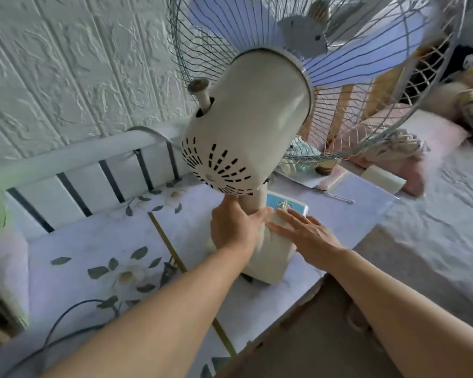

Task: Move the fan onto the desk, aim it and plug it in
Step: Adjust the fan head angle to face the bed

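Note:
A cream table fan (246,126) stands on the desk (99,241), seen from behind, its wire cage and pale blue blades tilted up and away towards the bed. My left hand (235,227) is wrapped around the fan's neck just under the motor housing. My right hand (303,233) lies flat with fingers spread on the fan's cream base, next to its blue control panel (287,205). A dark cable (66,320) runs over the desk at lower left; its plug is not visible.
The desk has a floral cover and a white railing (79,159) along the textured wall. Small items, a notebook and a pen lie at the desk's far end (331,181). A bed (434,214) with pillows and clothes is on the right.

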`<action>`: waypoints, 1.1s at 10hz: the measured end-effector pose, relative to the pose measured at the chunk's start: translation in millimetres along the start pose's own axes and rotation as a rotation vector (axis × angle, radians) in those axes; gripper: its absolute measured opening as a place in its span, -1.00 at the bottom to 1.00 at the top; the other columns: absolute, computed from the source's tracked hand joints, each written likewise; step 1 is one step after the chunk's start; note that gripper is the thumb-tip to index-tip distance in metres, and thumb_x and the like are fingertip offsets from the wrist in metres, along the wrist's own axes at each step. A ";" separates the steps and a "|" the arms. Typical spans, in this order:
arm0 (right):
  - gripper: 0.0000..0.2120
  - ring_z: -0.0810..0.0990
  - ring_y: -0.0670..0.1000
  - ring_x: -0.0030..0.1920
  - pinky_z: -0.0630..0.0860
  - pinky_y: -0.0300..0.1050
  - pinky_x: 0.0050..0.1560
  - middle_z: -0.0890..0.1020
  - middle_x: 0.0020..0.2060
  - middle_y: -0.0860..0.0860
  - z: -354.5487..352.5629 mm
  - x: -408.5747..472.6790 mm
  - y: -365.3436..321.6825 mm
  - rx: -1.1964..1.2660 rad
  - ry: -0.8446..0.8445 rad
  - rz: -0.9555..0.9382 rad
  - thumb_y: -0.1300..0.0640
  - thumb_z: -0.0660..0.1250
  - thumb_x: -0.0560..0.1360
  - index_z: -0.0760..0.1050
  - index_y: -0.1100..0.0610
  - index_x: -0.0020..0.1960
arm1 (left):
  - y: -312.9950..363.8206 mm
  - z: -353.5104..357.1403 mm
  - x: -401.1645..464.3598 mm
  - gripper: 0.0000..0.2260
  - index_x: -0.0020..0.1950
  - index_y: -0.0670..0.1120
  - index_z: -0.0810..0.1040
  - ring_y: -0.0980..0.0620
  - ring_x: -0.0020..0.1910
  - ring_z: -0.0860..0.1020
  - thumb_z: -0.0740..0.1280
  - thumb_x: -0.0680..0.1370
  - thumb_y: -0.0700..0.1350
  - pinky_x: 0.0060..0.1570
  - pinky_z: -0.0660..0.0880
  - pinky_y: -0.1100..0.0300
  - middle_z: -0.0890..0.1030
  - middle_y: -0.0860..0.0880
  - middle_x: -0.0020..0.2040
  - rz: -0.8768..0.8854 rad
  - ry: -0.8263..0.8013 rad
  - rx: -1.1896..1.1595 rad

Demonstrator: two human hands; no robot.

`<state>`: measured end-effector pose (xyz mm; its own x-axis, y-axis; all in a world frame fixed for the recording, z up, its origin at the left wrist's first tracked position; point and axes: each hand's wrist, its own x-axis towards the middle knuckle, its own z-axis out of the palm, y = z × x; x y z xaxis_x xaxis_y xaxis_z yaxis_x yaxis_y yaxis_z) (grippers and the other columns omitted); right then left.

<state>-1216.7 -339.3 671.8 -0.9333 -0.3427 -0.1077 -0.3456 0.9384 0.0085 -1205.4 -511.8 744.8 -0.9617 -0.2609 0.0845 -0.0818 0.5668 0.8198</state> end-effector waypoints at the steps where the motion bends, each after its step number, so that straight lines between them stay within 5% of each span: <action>1: -0.21 -0.14 0.04 0.56 0.08 0.01 0.48 -0.14 0.57 -0.02 -14.0 -7.0 -19.1 0.061 -0.022 0.087 0.34 0.21 0.49 -0.09 -0.09 0.55 | -2.6 -12.6 4.0 -0.50 0.19 -0.12 0.53 -0.08 0.20 0.56 0.51 0.33 0.05 0.17 0.44 0.17 0.62 -0.08 0.19 0.015 -0.160 0.046; 3: -0.15 0.18 0.12 0.47 0.28 0.02 0.38 0.14 0.51 0.08 -60.7 -26.2 -66.8 0.473 0.116 0.343 0.03 0.40 0.43 -0.05 0.07 0.54 | -11.4 -48.8 3.4 -0.39 0.37 -0.04 0.31 -0.08 0.33 0.44 0.47 0.39 -0.05 0.28 0.37 0.11 0.46 -0.06 0.38 0.021 -0.364 0.104; 5: -0.20 0.35 0.14 0.32 0.37 -0.05 0.09 0.30 0.40 0.14 -114.1 -39.0 -109.8 0.757 0.218 0.606 0.14 0.32 0.41 -0.04 0.05 0.52 | -5.1 -105.3 18.3 -0.45 0.34 -0.17 0.34 -0.10 0.17 0.52 0.44 0.40 -0.16 -0.05 0.37 0.19 0.49 -0.04 0.06 0.030 -0.388 0.011; 6: -0.16 0.25 0.12 0.46 0.29 0.01 0.38 0.21 0.50 0.09 -141.2 -44.9 -129.6 1.007 0.334 0.721 0.10 0.28 0.39 -0.09 0.02 0.54 | 3.5 -130.9 29.7 -0.42 0.40 -0.18 0.34 -0.18 0.28 0.48 0.40 0.40 -0.16 0.18 0.46 0.01 0.51 -0.16 0.26 0.063 -0.459 -0.036; 7: -0.10 0.30 0.13 0.43 0.29 0.16 0.40 0.24 0.49 0.10 -166.6 -50.6 -150.0 1.207 0.482 0.791 -0.03 0.29 0.28 -0.02 0.02 0.53 | 10.3 -148.3 39.7 -0.47 0.43 -0.12 0.32 -0.12 0.30 0.46 0.36 0.48 -0.20 0.21 0.42 0.15 0.46 -0.14 0.36 0.165 -0.518 0.019; 8: -0.15 0.45 0.12 0.24 0.44 0.04 0.17 0.46 0.28 0.12 -181.4 -53.3 -166.4 1.316 0.603 0.858 -0.03 0.28 0.26 0.08 0.07 0.50 | 13.5 -162.2 45.7 -0.45 0.46 -0.09 0.29 -0.12 0.27 0.49 0.35 0.49 -0.23 0.13 0.47 0.15 0.45 -0.13 0.36 0.153 -0.579 -0.073; 9: -0.30 0.44 -0.11 -0.09 0.34 -0.17 -0.21 0.49 -0.05 -0.06 -206.8 -51.3 -190.5 1.381 0.739 0.841 -0.04 0.26 0.30 0.20 0.08 0.41 | 13.1 -172.1 50.5 -0.46 0.45 -0.05 0.29 -0.10 0.26 0.50 0.34 0.49 -0.23 -0.02 0.42 0.20 0.46 -0.10 0.35 0.127 -0.615 -0.141; 10: -0.32 0.50 0.05 0.04 0.47 -0.02 -0.05 0.52 0.10 0.11 -219.6 -39.2 -202.0 1.396 0.781 0.899 -0.15 0.36 0.25 0.27 0.05 0.30 | 14.6 -175.5 56.3 -0.49 0.43 -0.07 0.31 -0.07 0.28 0.49 0.33 0.50 -0.24 0.06 0.45 0.19 0.47 -0.09 0.35 0.145 -0.637 -0.161; 11: -0.13 0.47 0.20 0.20 0.46 0.15 0.23 0.49 0.19 0.16 -225.1 -25.8 -205.9 1.275 0.801 1.016 -0.18 0.51 0.23 0.17 0.04 0.39 | 17.8 -175.2 62.7 -0.53 0.40 -0.08 0.35 -0.06 0.31 0.47 0.32 0.50 -0.26 0.31 0.41 0.06 0.50 -0.13 0.34 0.156 -0.659 -0.172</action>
<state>-1143.6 -533.8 896.7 -0.6596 0.7460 -0.0918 0.2447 0.0976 -0.9647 -1221.3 -654.9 864.0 -0.9217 0.3726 -0.1076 0.0609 0.4130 0.9087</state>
